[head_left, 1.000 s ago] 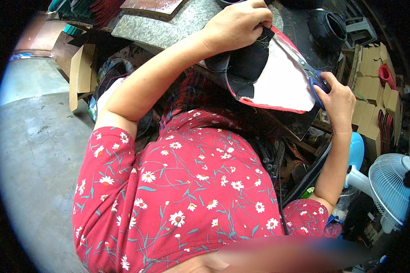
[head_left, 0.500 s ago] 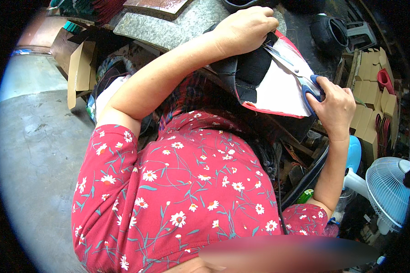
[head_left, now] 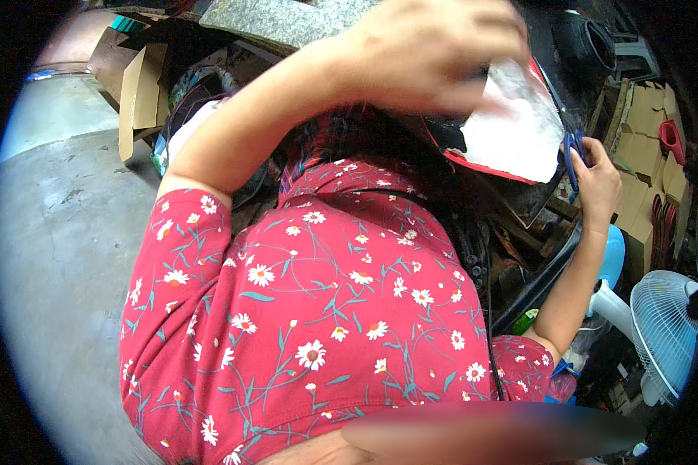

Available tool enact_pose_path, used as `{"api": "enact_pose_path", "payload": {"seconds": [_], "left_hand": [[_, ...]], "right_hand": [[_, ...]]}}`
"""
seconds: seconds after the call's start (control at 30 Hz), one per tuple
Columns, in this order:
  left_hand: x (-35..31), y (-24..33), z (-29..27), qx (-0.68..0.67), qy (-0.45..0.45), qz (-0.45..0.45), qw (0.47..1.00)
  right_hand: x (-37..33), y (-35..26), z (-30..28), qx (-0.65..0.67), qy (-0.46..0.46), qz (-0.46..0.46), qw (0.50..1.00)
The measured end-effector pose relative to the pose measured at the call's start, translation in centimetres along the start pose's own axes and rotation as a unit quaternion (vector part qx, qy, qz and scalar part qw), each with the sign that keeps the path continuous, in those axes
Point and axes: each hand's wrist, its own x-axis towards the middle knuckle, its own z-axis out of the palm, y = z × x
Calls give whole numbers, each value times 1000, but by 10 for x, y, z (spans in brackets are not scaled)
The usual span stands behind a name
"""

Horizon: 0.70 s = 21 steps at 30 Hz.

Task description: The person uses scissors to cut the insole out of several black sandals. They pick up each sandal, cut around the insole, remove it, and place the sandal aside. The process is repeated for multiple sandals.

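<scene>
My right hand (head_left: 597,180) grips the dark blue handles of a pair of scissors (head_left: 575,161), beside the right edge of a white sheet-like piece. That white piece (head_left: 512,136) has a red border and black material at its left side; what kind of article it belongs to I cannot make out. My left hand (head_left: 442,58) is raised above its upper left part and hides much of the black material. Motion smears the left fingers, so whether they hold anything does not show.
A grey stone slab (head_left: 271,25) lies at the far side. On the right stand brown cardboard pieces (head_left: 636,155) and a light blue fan (head_left: 667,333). A black rounded item (head_left: 585,43) sits at the upper right, an open cardboard box (head_left: 142,101) at the left.
My left hand has come off the far edge and moved nearer and rightward over the white piece. The scissors, whose blades lay across it, have shifted right to its edge.
</scene>
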Motion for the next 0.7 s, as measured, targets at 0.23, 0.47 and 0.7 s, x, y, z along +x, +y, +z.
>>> {"api": "enact_pose_path", "payload": {"seconds": [0.23,0.47,0.7], "left_hand": [[-7,68,-9,148,-228,-84,959],[0,55,-23,-649,175,-372,641],[-40,17,37,-636,227,-556,485]], "right_hand": [[24,17,20,115,-44,99,987],[22,-8,13,90,27,56,994],[8,-41,0,160,111,15,981]]}}
